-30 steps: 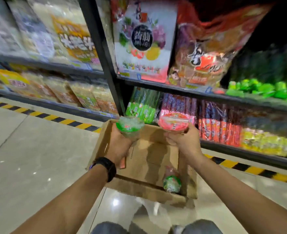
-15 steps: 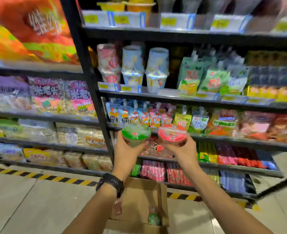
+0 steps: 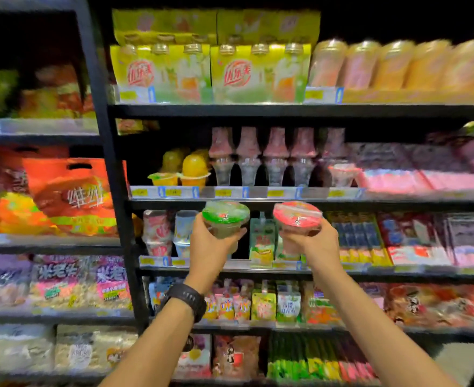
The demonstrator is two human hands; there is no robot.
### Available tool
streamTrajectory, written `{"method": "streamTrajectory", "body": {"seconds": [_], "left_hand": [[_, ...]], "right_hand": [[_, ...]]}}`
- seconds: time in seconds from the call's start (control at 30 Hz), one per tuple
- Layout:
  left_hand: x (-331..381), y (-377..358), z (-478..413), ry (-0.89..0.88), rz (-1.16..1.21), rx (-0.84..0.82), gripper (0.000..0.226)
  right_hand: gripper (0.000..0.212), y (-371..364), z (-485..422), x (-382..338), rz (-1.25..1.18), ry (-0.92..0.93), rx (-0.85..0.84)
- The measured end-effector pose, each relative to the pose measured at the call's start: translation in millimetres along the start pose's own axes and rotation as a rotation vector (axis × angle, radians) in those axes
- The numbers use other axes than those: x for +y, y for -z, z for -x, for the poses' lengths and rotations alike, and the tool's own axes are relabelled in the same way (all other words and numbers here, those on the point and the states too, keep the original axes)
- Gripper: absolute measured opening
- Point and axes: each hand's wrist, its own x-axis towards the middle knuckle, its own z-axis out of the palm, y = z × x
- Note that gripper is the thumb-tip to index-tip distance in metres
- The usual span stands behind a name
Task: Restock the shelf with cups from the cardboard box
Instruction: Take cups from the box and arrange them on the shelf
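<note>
My left hand (image 3: 210, 247) grips a clear cup with a green lid (image 3: 226, 215), held up in front of the shelf. My right hand (image 3: 318, 243) grips a matching cup with a red lid (image 3: 297, 216) at the same height. Both cups hover before the shelf (image 3: 258, 265) that carries stacked cups (image 3: 171, 233) on its left and drink pouches (image 3: 262, 243) in the middle. The cardboard box is out of view.
A black upright post (image 3: 110, 174) divides the shelving. The shelf above holds yellow jelly cups (image 3: 185, 169) and pink-topped goblet cups (image 3: 261, 157). Yellow drink packs (image 3: 207, 68) stand on the top shelf. Snack bags (image 3: 71, 191) fill the left bay.
Both hands have lifted their cups from above the box up to shelf height. My view has tilted upward, so the box has dropped out of sight.
</note>
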Motion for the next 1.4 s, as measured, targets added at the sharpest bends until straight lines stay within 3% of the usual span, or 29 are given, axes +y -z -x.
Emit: {"method": "streamTrajectory", "body": {"seconds": [0.33, 0.57, 0.7, 0.97, 1.07, 1.2, 1.27, 1.4], "left_hand": [[31.7, -98.3, -95.4, -0.029, -0.050, -0.017, 0.064], [6.8, -137.7, -169.0, 0.045, -0.126, 0.033, 0.066], [-14.0, -146.3, -203.6, 0.053, -0.195, 0.024, 0.071], [-17.7, -149.6, -234.1, 0.193, -0.579, -0.279, 0.088], [-16.1, -148.2, -235.8, 0.178, -0.659, -0.359, 0.090], [-16.2, -148.1, -234.8, 0.185, -0.626, -0.399, 0.096], [-16.9, -145.8, -233.4, 0.157, -0.607, -0.430, 0.104], [-25.2, -141.9, -227.1, -0.149, -0.747, -0.270, 0.090]], "right_hand": [[0.051, 43.2, -121.9, -35.1, 0.075, 0.015, 0.147], [0.045, 13.4, -186.7, -27.5, 0.187, -0.001, 0.227], [0.055, -8.4, -213.6, -16.6, 0.250, -0.016, 0.270], [0.079, -20.8, -237.4, 4.3, 0.517, -0.064, 0.277], [0.092, -12.5, -235.5, 1.7, 0.629, -0.017, 0.193], [0.074, -6.8, -230.2, 3.8, 0.808, 0.044, 0.156], [0.070, -3.2, -225.8, 6.0, 0.897, 0.170, 0.161], [0.059, 2.9, -221.7, 9.2, 1.192, 0.421, 0.168]]}}
